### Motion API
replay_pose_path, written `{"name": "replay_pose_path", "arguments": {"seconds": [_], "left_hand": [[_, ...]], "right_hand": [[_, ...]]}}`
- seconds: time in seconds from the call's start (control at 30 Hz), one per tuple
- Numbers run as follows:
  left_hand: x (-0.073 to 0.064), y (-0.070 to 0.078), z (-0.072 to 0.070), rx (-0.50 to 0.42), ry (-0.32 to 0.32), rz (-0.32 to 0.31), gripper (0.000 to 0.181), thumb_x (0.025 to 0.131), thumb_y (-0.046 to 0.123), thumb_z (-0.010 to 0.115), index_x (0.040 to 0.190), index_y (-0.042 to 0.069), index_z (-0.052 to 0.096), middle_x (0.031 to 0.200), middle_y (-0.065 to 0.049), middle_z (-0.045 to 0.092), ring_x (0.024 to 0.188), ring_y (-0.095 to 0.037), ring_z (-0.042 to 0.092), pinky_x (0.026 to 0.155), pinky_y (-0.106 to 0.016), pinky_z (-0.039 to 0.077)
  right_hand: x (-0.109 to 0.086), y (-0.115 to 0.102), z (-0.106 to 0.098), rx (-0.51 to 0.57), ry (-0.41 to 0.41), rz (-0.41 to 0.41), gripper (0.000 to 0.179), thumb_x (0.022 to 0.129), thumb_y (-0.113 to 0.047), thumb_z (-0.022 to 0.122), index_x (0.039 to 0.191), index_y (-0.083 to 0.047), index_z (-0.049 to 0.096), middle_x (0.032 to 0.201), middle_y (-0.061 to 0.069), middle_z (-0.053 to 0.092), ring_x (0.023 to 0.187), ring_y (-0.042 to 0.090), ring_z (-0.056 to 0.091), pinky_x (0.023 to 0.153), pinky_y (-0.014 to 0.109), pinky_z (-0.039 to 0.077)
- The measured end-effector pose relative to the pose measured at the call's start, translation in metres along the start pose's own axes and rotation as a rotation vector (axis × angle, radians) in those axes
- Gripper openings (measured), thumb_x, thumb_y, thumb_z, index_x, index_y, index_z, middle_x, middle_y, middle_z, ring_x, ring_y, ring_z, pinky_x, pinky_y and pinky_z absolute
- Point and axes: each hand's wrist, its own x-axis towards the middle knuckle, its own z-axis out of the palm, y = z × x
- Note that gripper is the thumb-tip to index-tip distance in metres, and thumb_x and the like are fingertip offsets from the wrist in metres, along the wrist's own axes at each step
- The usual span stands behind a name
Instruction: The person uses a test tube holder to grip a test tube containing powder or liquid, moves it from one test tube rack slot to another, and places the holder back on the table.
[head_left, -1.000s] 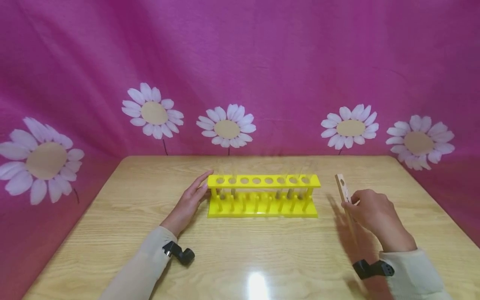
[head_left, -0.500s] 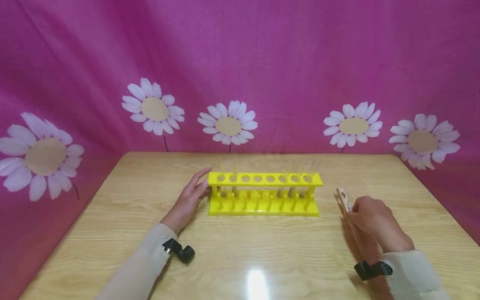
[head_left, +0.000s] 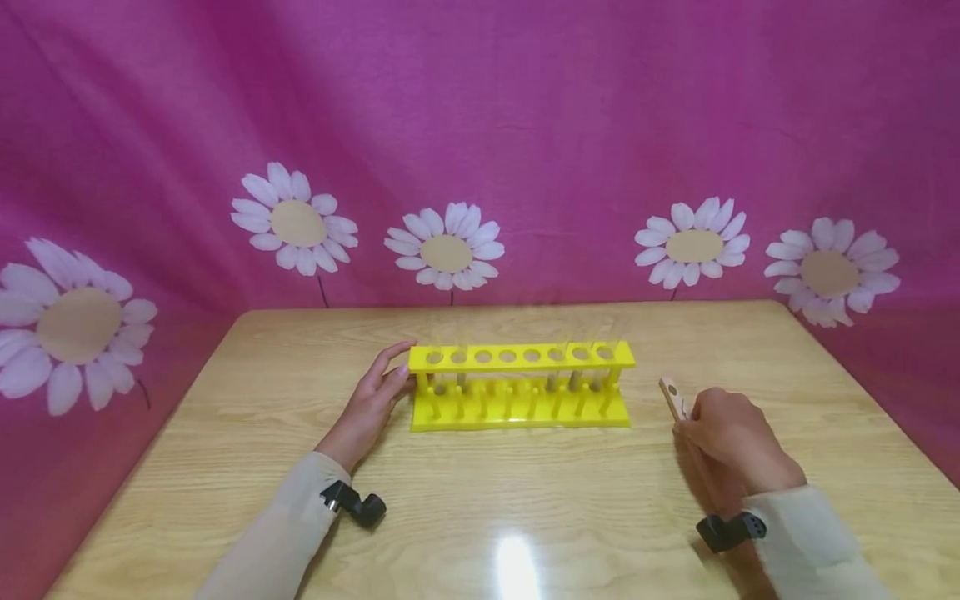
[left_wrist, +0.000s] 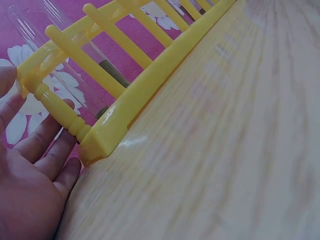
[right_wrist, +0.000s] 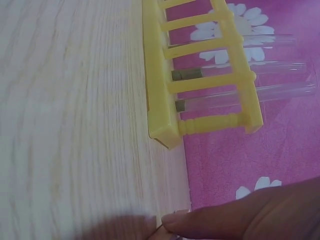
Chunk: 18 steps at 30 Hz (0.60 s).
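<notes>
A yellow test tube rack (head_left: 517,421) stands on the wooden table. Two glass test tubes (left_wrist: 70,82) are in its left holes and three test tubes (right_wrist: 220,100) in its right ones, each with a dark greenish-brown material at the bottom. My left hand (head_left: 367,412) touches the rack's left end with its fingers fairly straight, thumb near the top bar and other fingers behind the end post. To the right of the rack, my right hand (head_left: 738,437) pinches a wooden test tube holder (head_left: 671,396), its holed end pointing forward. Fingers hide its middle part.
The wooden table (head_left: 450,517) reaches back to a magenta cloth (head_left: 517,150) printed with white daisies. Middle holes of the rack hold no tubes. A black wrist camera (head_left: 356,504) sits on each sleeve.
My right hand has lowered the test tube holder toward the table and drawn it slightly back. My left hand stays at the rack's end. The head view has shifted a little.
</notes>
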Motion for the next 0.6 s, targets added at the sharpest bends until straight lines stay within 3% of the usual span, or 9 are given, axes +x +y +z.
{"name": "replay_pose_path", "arguments": {"seconds": [0.3,0.6], "left_hand": [[-0.0013,0.0014,-0.0048,0.011,0.026,-0.015,0.046,0.105,0.025,0.040,0.149,0.015,0.031,0.150,-0.007,0.035,0.128,-0.029,0.044,0.111,-0.049,0.028],[0.0014,-0.0038,0.0007,0.006,0.019,-0.023,0.041,0.105,0.029,0.041,0.146,0.026,0.038,0.149,-0.007,0.036,0.128,-0.026,0.046,0.111,-0.047,0.029]], "right_hand": [[0.0057,-0.0061,-0.0018,-0.002,-0.032,0.024,0.026,0.088,-0.019,0.066,0.092,0.007,0.063,0.072,0.010,0.055,0.065,0.024,0.051,0.056,0.032,0.042],[0.0014,-0.0055,-0.0093,-0.045,-0.039,0.038,0.031,0.088,-0.028,0.067,0.088,0.002,0.061,0.071,0.009,0.053,0.065,0.023,0.049,0.054,0.032,0.038]]}}
